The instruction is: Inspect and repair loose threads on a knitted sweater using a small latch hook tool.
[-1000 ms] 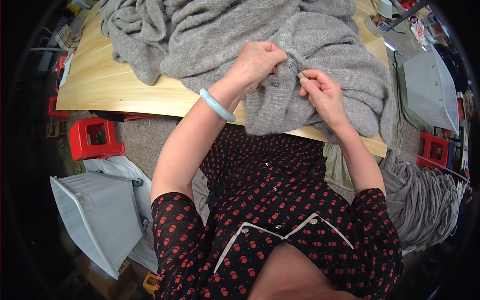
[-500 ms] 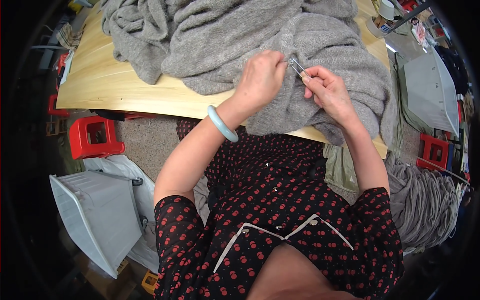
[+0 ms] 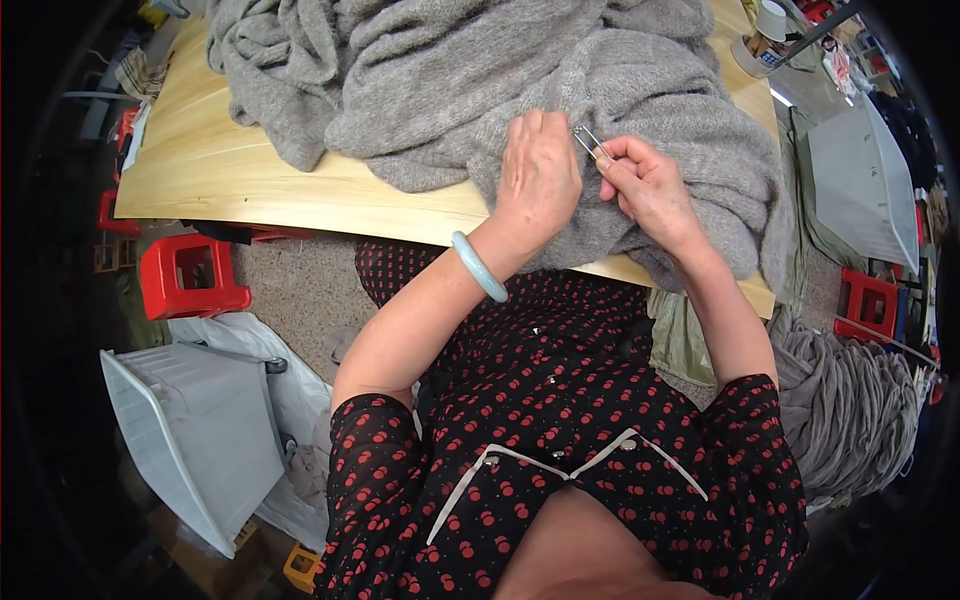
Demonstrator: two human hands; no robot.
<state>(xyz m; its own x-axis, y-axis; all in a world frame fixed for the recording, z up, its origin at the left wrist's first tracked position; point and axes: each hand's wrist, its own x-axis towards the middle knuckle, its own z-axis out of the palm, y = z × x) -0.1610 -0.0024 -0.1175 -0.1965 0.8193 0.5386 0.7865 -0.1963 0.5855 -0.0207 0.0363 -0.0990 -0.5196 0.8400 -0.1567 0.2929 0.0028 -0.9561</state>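
A grey knitted garment [image 3: 660,90] lies in loose folds over the table. Between the thumb and fingers of my right hand [image 3: 650,190] is a thin, two-legged metal pin that looks like a large safety pin [image 3: 588,142], its far end pointing up and left over the knit. Just left of that end, my left hand [image 3: 540,175] rests back-up on the garment with curled fingers, which seem to grip the knit; the fingertips are partly hidden. A pale blue-green bangle [image 3: 480,267] circles my left wrist.
More grey knitwear is heaped across the wooden table [image 3: 210,170]. A cup and a tub [image 3: 752,55] stand at its far right corner. Red stools [image 3: 193,275], a tipped pale bin [image 3: 200,430], another bin [image 3: 862,180] and a grey knit pile [image 3: 850,410] surround it.
My left hand has turned back-up and come slightly right and nearer, its forearm swinging right. My right hand has shifted slightly left with the safety pin.
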